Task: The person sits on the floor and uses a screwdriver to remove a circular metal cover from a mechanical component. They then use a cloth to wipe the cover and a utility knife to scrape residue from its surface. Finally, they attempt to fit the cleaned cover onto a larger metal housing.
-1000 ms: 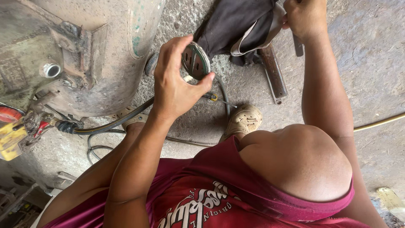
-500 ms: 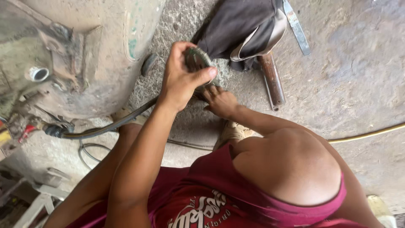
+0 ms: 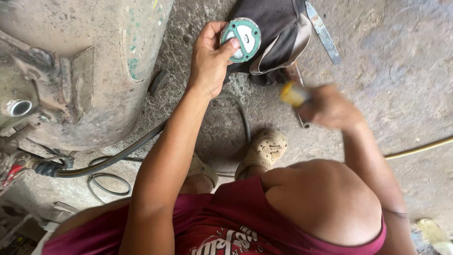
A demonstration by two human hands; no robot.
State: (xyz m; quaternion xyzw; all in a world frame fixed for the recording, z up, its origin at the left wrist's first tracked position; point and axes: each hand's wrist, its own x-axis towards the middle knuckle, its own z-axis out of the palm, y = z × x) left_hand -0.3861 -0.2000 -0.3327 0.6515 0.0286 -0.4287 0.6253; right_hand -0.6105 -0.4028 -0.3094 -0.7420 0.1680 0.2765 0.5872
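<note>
1. On a rough concrete floor (image 3: 391,56), a person crouched, seen from above, in a dark red shirt (image 3: 245,226) and pale shoes (image 3: 264,148).
2. At the left stood a large, grimy metal tank (image 3: 80,71) with an open pipe end (image 3: 18,107) on its side.
3. A black hose (image 3: 118,158) ran from the tank's foot across the floor and curved behind the left forearm.
4. A dark cloth bag (image 3: 273,28) lay at the top, with a flat metal bar (image 3: 323,33) just beside it.
5. The left hand (image 3: 210,59) was raised above the floor near the bag, its thumb and fingers closed around a round disc (image 3: 240,33), green-rimmed with a pale centre.
6. The right hand (image 3: 330,108), blurred, was wrapped round a yellow-handled tool (image 3: 295,93); its working end could not be made out.
7. Judged from this, the step in hand was bringing the tool to the disc. The next move called for holding the disc steady, face up, while the tool's tip was set against it.
</note>
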